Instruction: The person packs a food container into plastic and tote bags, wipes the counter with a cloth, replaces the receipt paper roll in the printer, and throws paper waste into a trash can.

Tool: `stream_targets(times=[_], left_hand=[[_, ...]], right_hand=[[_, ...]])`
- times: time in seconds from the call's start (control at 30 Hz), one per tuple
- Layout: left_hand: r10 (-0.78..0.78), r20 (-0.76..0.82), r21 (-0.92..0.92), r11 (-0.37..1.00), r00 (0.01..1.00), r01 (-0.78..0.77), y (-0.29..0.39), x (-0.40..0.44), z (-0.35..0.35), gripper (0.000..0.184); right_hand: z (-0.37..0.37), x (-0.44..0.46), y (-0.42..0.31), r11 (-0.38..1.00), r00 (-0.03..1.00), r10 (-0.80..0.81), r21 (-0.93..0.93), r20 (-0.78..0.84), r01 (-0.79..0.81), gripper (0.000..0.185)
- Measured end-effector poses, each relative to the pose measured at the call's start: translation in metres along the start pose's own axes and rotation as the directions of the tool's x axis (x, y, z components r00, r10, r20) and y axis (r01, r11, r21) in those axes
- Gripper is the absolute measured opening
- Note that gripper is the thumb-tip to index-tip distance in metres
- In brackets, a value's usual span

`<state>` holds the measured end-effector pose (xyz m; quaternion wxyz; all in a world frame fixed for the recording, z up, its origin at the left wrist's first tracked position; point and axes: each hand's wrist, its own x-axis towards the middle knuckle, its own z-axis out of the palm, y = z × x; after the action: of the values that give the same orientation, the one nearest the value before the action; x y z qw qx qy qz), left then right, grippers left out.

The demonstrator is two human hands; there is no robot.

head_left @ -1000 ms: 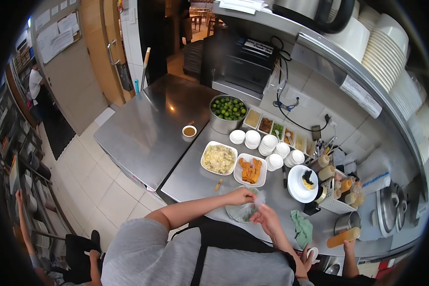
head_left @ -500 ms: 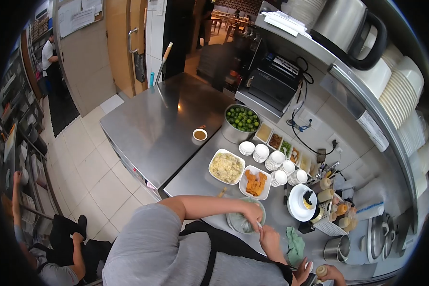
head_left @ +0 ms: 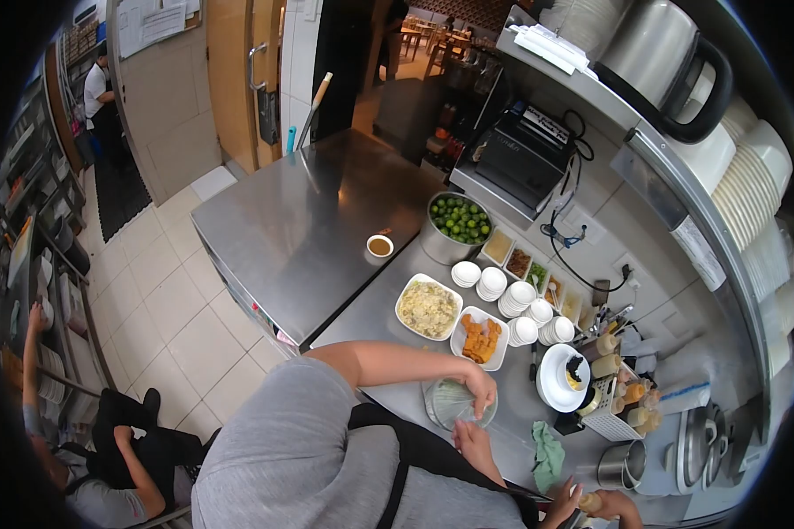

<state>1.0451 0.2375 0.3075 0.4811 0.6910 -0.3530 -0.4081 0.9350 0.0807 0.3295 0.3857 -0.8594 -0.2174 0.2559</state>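
A round bowl (head_left: 450,401) covered with clear plastic stands at the counter's near edge. My left hand (head_left: 479,388) reaches over its right side, fingers bent down and gripping the plastic. Just below the rim, my right hand (head_left: 473,441) has its fingers closed close to my left fingertips; what they pinch is too small to make out. Beyond the bowl are a white dish of pale chopped food (head_left: 429,307) and a white dish of orange pieces (head_left: 480,339).
A pot of green limes (head_left: 459,219), stacked small white dishes (head_left: 516,298) and white plates (head_left: 559,379) stand farther back. A green cloth (head_left: 548,454) lies at right. Another person's hand (head_left: 613,507) holds a bottle at lower right. A sauce cup (head_left: 379,246) sits on the left counter.
My hands have come down from the gathered plastic to the bowl's right side and rim. The plastic now lies lower over the bowl. The camera view has shifted.
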Motion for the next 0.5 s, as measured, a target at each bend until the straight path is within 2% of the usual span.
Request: stream_targets(times=[0.03, 0.07, 0.1, 0.13, 0.17, 0.2, 0.23, 0.27, 0.3, 0.33, 0.37, 0.43, 0.47, 0.5], left_hand=[[-0.001, 0.0, 0.005, 1.0, 1.0, 0.001, 0.001, 0.0, 0.0, 0.026], [-0.034, -0.002, 0.105, 0.994, 0.999, 0.034, 0.002, 0.0, 0.001, 0.022], [-0.067, -0.01, 0.205, 0.976, 0.998, 0.067, 0.007, -0.004, 0.001, 0.02], [-0.071, -0.018, 0.211, 0.975, 0.997, 0.073, 0.012, -0.007, 0.004, 0.02], [-0.071, -0.074, 0.457, 0.884, 0.995, 0.097, 0.017, -0.01, 0.013, 0.012], [-0.058, -0.126, 0.67, 0.732, 0.99, 0.128, 0.023, -0.014, 0.021, 0.006], [-0.061, -0.131, 0.672, 0.728, 0.99, 0.134, 0.022, -0.017, 0.028, 0.006], [-0.011, -0.198, 0.734, 0.661, 0.98, 0.156, 0.02, -0.018, 0.036, 0.004], [0.045, -0.259, 0.785, 0.591, 0.965, 0.184, 0.02, -0.019, 0.041, 0.014], [-0.083, -0.209, 0.778, 0.59, 0.974, 0.217, 0.034, -0.023, 0.041, 0.027], [-0.088, -0.213, 0.776, 0.591, 0.973, 0.223, 0.036, -0.024, 0.043, 0.027], [-0.058, -0.159, 0.917, 0.361, 0.986, 0.169, 0.036, -0.023, 0.05, 0.023], [-0.061, -0.161, 0.917, 0.361, 0.985, 0.173, 0.038, -0.02, 0.054, 0.023], [-0.09, -0.158, 0.947, 0.269, 0.983, 0.177, 0.043, -0.018, 0.06, 0.023]], right_hand=[[0.003, 0.008, -0.008, 0.999, 0.998, -0.03, 0.016, 0.06, 0.029, 0.036], [0.006, 0.014, -0.003, 0.999, 0.998, -0.033, 0.016, 0.058, 0.032, 0.036], [0.008, 0.023, 0.0, 0.996, 0.989, -0.089, 0.03, 0.118, 0.086, 0.038], [0.009, 0.03, 0.001, 0.988, 0.973, -0.151, 0.048, 0.177, 0.145, 0.039], [0.004, 0.03, 0.002, 0.987, 0.971, -0.161, 0.049, 0.178, 0.155, 0.039], [-0.011, 0.023, -0.01, 0.999, 0.955, -0.006, 0.047, 0.297, -0.009, 0.038], [-0.027, 0.017, -0.019, 0.985, 0.9, 0.147, 0.025, 0.41, -0.172, 0.037], [-0.047, 0.017, -0.022, 0.987, 0.883, 0.149, -0.014, 0.446, -0.159, 0.035], [-0.069, 0.018, -0.023, 0.988, 0.863, 0.153, -0.052, 0.482, -0.146, 0.033], [-0.087, 0.021, -0.027, 0.989, 0.91, 0.147, -0.091, 0.388, -0.121, 0.03], [-0.104, 0.025, -0.031, 0.987, 0.948, 0.133, -0.129, 0.291, -0.099, 0.026], [-0.124, 0.053, -0.021, 0.985, 0.984, -0.027, -0.165, 0.178, 0.057, 0.021], [-0.122, 0.065, -0.021, 0.985, 0.983, -0.029, -0.164, 0.181, 0.06, 0.021], [-0.119, 0.076, -0.028, 0.948, 0.971, -0.153, -0.25, 0.182, 0.196, 0.017]])
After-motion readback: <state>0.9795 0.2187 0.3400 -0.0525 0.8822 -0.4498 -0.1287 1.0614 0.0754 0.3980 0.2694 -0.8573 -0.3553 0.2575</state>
